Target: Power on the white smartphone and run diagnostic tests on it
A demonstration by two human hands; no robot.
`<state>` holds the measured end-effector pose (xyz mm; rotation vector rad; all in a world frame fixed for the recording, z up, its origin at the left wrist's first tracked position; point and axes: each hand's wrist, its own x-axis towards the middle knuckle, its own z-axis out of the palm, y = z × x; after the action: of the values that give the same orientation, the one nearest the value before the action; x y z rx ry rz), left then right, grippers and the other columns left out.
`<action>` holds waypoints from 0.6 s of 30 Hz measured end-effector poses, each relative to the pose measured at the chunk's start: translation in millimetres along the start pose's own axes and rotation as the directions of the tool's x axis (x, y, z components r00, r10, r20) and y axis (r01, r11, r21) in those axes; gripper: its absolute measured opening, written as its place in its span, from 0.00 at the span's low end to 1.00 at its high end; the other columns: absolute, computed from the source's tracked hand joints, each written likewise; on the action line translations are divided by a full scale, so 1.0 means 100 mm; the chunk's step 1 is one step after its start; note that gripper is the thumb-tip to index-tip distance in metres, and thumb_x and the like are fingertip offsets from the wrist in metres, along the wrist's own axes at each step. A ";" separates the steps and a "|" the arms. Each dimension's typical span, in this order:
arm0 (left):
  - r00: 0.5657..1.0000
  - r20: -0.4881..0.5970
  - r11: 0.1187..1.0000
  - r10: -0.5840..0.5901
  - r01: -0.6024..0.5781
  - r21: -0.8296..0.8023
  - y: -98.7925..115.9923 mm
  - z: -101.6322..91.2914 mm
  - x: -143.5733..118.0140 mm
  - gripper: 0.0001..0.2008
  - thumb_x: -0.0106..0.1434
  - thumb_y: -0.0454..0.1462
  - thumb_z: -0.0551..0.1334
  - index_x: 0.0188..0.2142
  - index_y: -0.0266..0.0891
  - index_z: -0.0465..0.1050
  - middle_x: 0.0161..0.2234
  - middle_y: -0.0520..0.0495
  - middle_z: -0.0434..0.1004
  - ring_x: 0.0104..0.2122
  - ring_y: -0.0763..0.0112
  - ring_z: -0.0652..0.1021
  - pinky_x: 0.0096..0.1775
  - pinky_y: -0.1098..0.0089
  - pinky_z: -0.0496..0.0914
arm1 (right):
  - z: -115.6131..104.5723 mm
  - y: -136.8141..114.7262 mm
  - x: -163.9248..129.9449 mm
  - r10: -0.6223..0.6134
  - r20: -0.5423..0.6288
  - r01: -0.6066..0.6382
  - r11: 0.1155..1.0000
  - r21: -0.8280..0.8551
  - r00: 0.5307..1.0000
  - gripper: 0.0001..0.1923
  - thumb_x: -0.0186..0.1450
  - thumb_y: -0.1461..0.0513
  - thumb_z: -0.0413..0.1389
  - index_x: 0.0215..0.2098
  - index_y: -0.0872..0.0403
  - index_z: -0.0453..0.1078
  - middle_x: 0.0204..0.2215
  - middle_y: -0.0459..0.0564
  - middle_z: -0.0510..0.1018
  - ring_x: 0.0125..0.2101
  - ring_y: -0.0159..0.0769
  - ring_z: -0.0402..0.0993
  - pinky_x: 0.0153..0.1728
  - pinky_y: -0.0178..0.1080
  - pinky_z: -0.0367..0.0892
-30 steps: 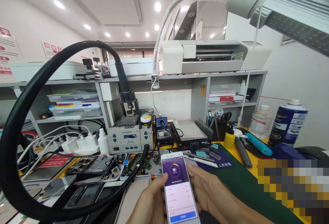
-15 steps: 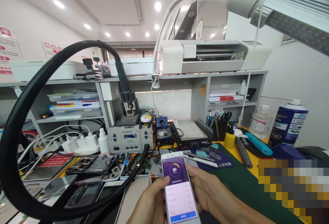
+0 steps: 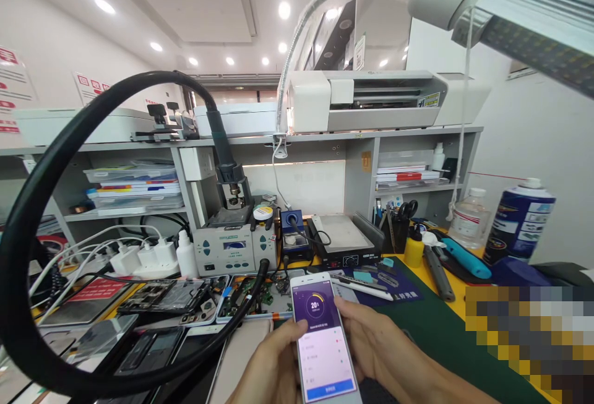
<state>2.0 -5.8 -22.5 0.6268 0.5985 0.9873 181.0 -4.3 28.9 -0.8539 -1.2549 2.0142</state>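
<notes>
A white smartphone (image 3: 321, 345) is held up between my two hands at the bottom centre, its screen lit and facing me. The screen shows a purple top with a ring reading 20, a white list below and a blue button. My left hand (image 3: 273, 361) grips the left edge, with the thumb over the side of the screen. My right hand (image 3: 375, 342) holds the right edge, its thumb beside the upper side of the phone. The fingers behind the phone are hidden.
A hot air station (image 3: 236, 249) with a thick black hose (image 3: 28, 224) looping across the left stands behind. Phone parts and circuit boards (image 3: 273, 296) lie at left. A heating plate (image 3: 346, 240), yellow bottle (image 3: 414, 249) and spray can (image 3: 517, 224) stand behind the green mat (image 3: 455, 342).
The hanging white cord at right has swung further right. Both hands and the phone stay nearly in place, and the same screen is showing.
</notes>
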 end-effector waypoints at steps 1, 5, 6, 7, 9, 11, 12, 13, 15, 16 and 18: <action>1.000 0.002 1.000 0.005 -0.005 0.005 0.00 -0.01 0.00 0.18 0.59 0.38 0.61 0.47 0.31 0.74 0.45 0.35 0.80 0.56 0.44 0.71 0.58 0.45 0.61 | 0.00 0.00 0.00 -0.001 -0.004 0.001 1.000 0.003 1.000 0.26 0.69 0.47 0.45 0.57 0.52 0.65 0.44 0.54 0.79 0.42 0.45 0.74 0.42 0.45 0.66; 1.000 0.014 1.000 0.010 -0.010 0.027 0.01 -0.02 0.00 0.18 0.58 0.38 0.62 0.47 0.31 0.74 0.46 0.34 0.80 0.56 0.42 0.71 0.57 0.44 0.61 | -0.01 0.02 0.00 0.000 -0.004 0.000 1.000 0.007 1.000 0.26 0.69 0.47 0.46 0.57 0.53 0.64 0.43 0.54 0.79 0.42 0.45 0.74 0.39 0.43 0.66; 1.000 0.010 0.999 0.009 -0.010 0.038 0.01 -0.01 0.00 0.19 0.58 0.38 0.62 0.47 0.31 0.74 0.46 0.35 0.80 0.56 0.42 0.71 0.57 0.44 0.61 | -0.01 0.03 0.00 -0.002 -0.001 0.002 1.000 0.007 1.000 0.26 0.69 0.47 0.46 0.57 0.53 0.65 0.42 0.54 0.79 0.41 0.44 0.74 0.39 0.43 0.66; 1.000 0.004 0.999 0.009 -0.009 0.049 0.02 0.00 -0.01 0.19 0.58 0.38 0.62 0.47 0.31 0.74 0.46 0.35 0.80 0.56 0.42 0.71 0.58 0.44 0.60 | -0.01 0.03 0.00 -0.005 0.003 0.005 1.000 0.008 1.000 0.25 0.69 0.47 0.46 0.57 0.53 0.65 0.42 0.54 0.79 0.41 0.44 0.74 0.39 0.43 0.66; 1.000 -0.004 0.998 0.009 -0.008 0.064 0.03 0.01 -0.03 0.18 0.58 0.38 0.62 0.47 0.33 0.75 0.46 0.38 0.80 0.57 0.44 0.70 0.58 0.46 0.61 | 0.00 0.03 0.00 -0.008 0.010 0.008 1.000 0.013 1.000 0.25 0.69 0.48 0.46 0.56 0.53 0.65 0.42 0.54 0.79 0.41 0.44 0.74 0.40 0.43 0.66; 1.000 -0.004 0.998 0.005 -0.005 0.067 0.04 0.02 -0.05 0.18 0.57 0.38 0.62 0.47 0.34 0.75 0.47 0.39 0.80 0.57 0.46 0.70 0.58 0.49 0.62 | 0.00 0.02 -0.01 -0.007 0.011 0.007 1.000 0.010 1.000 0.25 0.69 0.48 0.46 0.56 0.53 0.65 0.42 0.54 0.79 0.41 0.44 0.74 0.41 0.44 0.67; 1.000 -0.005 0.998 0.003 -0.002 0.067 0.04 0.03 -0.06 0.18 0.57 0.37 0.62 0.47 0.34 0.74 0.47 0.39 0.79 0.57 0.46 0.70 0.57 0.49 0.62 | 0.00 0.02 -0.01 -0.004 0.009 0.004 1.000 0.007 1.000 0.25 0.69 0.48 0.46 0.56 0.53 0.65 0.42 0.54 0.79 0.40 0.44 0.74 0.41 0.45 0.67; 1.000 -0.005 0.998 0.000 0.000 0.067 0.04 0.03 -0.07 0.19 0.57 0.37 0.62 0.48 0.34 0.74 0.47 0.39 0.80 0.56 0.46 0.70 0.57 0.49 0.63 | 0.00 0.01 -0.02 -0.003 0.007 0.003 1.000 0.004 1.000 0.25 0.69 0.48 0.46 0.56 0.53 0.65 0.42 0.54 0.79 0.40 0.44 0.74 0.41 0.45 0.67; 1.000 -0.006 0.998 -0.005 0.006 0.065 0.05 0.05 -0.08 0.21 0.56 0.37 0.62 0.50 0.33 0.72 0.46 0.38 0.80 0.55 0.45 0.71 0.55 0.48 0.64 | 0.00 0.02 -0.02 -0.005 0.006 0.005 1.000 0.002 1.000 0.24 0.69 0.48 0.46 0.56 0.53 0.64 0.42 0.54 0.78 0.40 0.44 0.74 0.41 0.45 0.67; 1.000 -0.006 0.998 -0.008 0.008 0.063 0.05 0.05 -0.08 0.22 0.56 0.37 0.62 0.51 0.33 0.71 0.46 0.38 0.80 0.55 0.45 0.72 0.55 0.47 0.64 | -0.01 0.02 -0.02 -0.009 0.008 0.009 1.000 0.006 1.000 0.24 0.69 0.48 0.46 0.56 0.53 0.64 0.42 0.54 0.78 0.40 0.44 0.74 0.41 0.45 0.67; 1.000 -0.006 0.998 -0.012 0.012 0.056 0.04 0.05 -0.07 0.24 0.56 0.37 0.61 0.53 0.33 0.70 0.46 0.38 0.79 0.54 0.44 0.72 0.54 0.46 0.64 | -0.02 0.03 -0.01 -0.023 0.013 0.023 1.000 0.014 1.000 0.24 0.69 0.49 0.45 0.56 0.53 0.64 0.42 0.54 0.78 0.40 0.44 0.74 0.40 0.45 0.67</action>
<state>0.4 -11.5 -14.7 0.6694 0.6356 0.9641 182.7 -5.2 25.6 -0.8174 -1.2517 2.0112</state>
